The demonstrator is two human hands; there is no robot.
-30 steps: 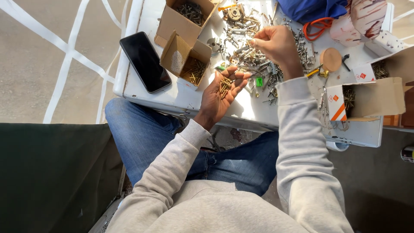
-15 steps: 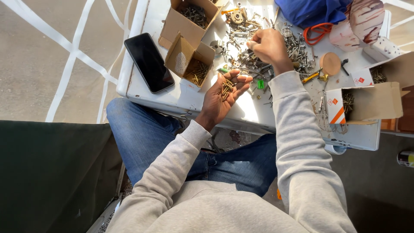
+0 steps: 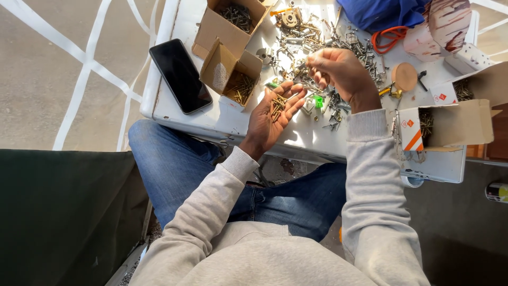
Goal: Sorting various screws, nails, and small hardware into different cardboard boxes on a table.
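1. Left hand [image 3: 274, 114] was palm up and cupped wide over the table [image 3: 222, 124] edge, with a small bunch of brass screws [image 3: 277, 106] lying across the palm.
2. Right hand [image 3: 338, 71] sat at about 2 o'clock from the left, just beside it, fingers pinched narrow on something tiny. Couldn't tell what, too small.
3. Both hands hovered over the pile [image 3: 317, 42] of loose mixed hardware spread across the middle of the table.
4. At 10 o'clock from the left hand was an open box [image 3: 233, 74] with more brass screws in it, really close.
5. A second box [image 3: 227, 21] with darker screws sat at 12 o'clock from that one.
6. Phone [image 3: 180, 75] lay face up at 9 o'clock, near the table's edge.
7. Another open carton [image 3: 450, 124] was at 3 o'clock, well apart from the hands.
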